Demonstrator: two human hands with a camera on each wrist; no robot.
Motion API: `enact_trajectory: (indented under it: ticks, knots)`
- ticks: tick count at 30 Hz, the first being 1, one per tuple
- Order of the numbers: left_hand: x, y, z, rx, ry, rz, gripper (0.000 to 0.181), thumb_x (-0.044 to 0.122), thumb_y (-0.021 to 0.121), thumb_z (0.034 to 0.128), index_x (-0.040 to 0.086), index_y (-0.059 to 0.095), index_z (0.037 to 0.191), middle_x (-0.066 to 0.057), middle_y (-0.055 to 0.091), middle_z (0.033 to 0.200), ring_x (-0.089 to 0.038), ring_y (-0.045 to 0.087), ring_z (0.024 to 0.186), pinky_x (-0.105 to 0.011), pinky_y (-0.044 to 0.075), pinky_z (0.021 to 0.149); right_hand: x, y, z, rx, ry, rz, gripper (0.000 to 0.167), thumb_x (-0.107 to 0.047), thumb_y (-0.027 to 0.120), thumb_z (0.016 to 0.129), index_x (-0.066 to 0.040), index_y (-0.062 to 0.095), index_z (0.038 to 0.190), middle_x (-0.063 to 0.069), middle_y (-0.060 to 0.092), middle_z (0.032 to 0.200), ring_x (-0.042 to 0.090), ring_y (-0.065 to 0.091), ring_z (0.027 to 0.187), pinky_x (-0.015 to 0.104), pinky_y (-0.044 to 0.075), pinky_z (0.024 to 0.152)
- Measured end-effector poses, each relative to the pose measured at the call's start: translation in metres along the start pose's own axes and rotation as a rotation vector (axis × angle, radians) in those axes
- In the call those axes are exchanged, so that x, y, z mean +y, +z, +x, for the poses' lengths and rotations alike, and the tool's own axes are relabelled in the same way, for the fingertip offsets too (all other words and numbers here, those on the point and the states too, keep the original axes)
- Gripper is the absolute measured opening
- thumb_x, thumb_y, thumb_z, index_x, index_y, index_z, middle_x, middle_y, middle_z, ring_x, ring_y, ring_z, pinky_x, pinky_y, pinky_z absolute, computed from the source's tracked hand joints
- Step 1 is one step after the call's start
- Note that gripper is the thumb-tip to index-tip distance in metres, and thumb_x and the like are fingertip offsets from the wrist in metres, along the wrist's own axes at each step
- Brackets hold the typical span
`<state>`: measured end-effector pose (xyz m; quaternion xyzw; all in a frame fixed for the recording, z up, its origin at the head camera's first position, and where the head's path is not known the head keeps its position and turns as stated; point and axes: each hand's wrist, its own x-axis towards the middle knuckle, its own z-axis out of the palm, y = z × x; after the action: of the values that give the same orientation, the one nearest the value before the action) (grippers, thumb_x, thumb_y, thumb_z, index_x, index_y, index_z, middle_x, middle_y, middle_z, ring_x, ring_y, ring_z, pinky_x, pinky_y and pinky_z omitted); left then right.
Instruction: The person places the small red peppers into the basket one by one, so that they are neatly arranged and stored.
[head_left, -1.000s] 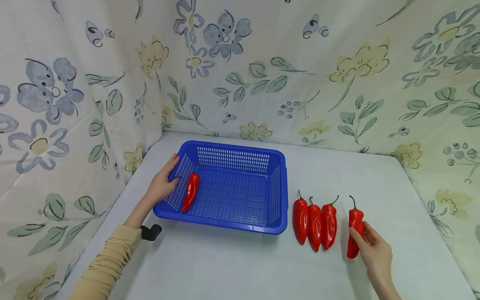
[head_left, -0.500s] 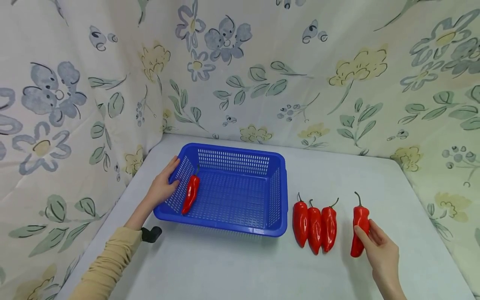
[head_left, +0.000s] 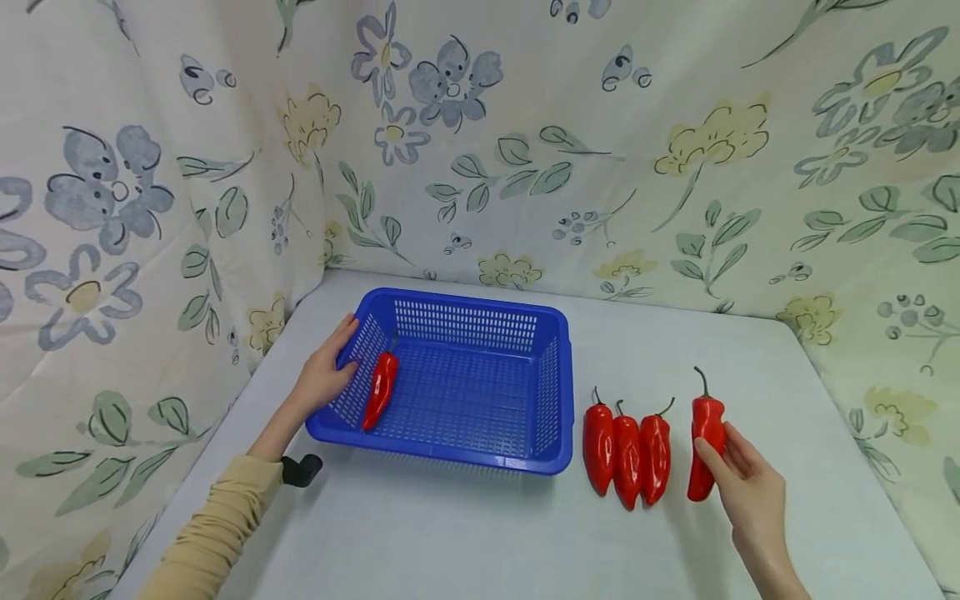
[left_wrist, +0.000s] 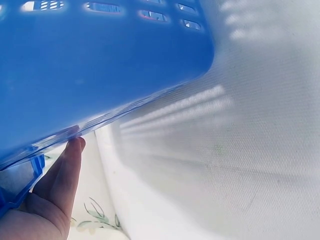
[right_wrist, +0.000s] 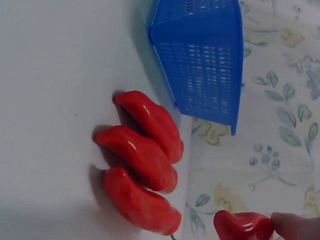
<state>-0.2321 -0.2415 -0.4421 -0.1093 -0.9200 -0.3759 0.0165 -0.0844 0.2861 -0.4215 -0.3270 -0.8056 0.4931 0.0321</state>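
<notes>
My right hand pinches a red pepper, stem up, over the table right of three peppers. That held pepper shows at the bottom of the right wrist view beside a fingertip. Three red peppers lie side by side just right of the blue basket. Inside the basket, along its left wall, rests one more red pepper. My left hand lies against the basket's left rim, its thumb over the edge; in the left wrist view the fingers touch the basket's outside.
The white table reaches back to a flowered cloth hanging behind and on both sides. A small black object sits at my left wrist, below the basket's front left corner.
The right hand has moved the held pepper first rightward, then back left and a little farther from me. My left hand and the basket hold their places.
</notes>
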Motion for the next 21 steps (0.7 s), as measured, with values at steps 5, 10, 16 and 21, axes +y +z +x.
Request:
enact_trajectory:
  ticks: [5,10,16,21]
  knots:
    - [-0.001,0.000,0.000,-0.002,0.000,0.004,0.071,-0.006,0.050,0.0865,0.005,0.022,0.150,-0.012,0.014,0.160,-0.041,0.020,0.143,-0.059,0.022,0.113,-0.006,0.007,-0.006,-0.017,-0.061,-0.009,0.071,-0.043,0.053,0.092,-0.017,0.024,0.151,0.016,0.037,0.150,0.037,0.043,0.132,0.040,0.040,0.094]
    - [-0.001,0.001,0.000,-0.005,-0.001,0.005,0.071,-0.006,0.050,0.0867,0.005,0.022,0.150,-0.012,0.013,0.160,-0.041,0.019,0.144,-0.059,0.021,0.113,-0.015,0.010,-0.010,-0.040,-0.110,0.009,0.071,-0.043,0.055,0.092,-0.017,0.026,0.151,0.015,0.038,0.150,0.036,0.044,0.132,0.034,0.041,0.091]
    - [-0.001,0.000,0.000,0.002,0.008,0.009,0.070,-0.006,0.050,0.0861,0.004,0.023,0.150,-0.013,0.014,0.159,-0.041,0.019,0.143,-0.059,0.021,0.113,-0.033,0.017,-0.016,-0.055,-0.196,0.042,0.068,-0.039,0.056,0.092,-0.017,0.028,0.150,0.014,0.041,0.149,0.034,0.047,0.131,0.025,0.043,0.087]
    - [-0.001,0.001,0.000,0.001,0.005,0.006,0.070,-0.005,0.050,0.0863,0.004,0.022,0.150,-0.012,0.013,0.160,-0.041,0.018,0.144,-0.060,0.021,0.113,-0.049,0.025,-0.023,-0.102,-0.259,0.088,0.066,-0.036,0.056,0.093,-0.017,0.029,0.150,0.013,0.042,0.148,0.033,0.047,0.131,0.013,0.045,0.084]
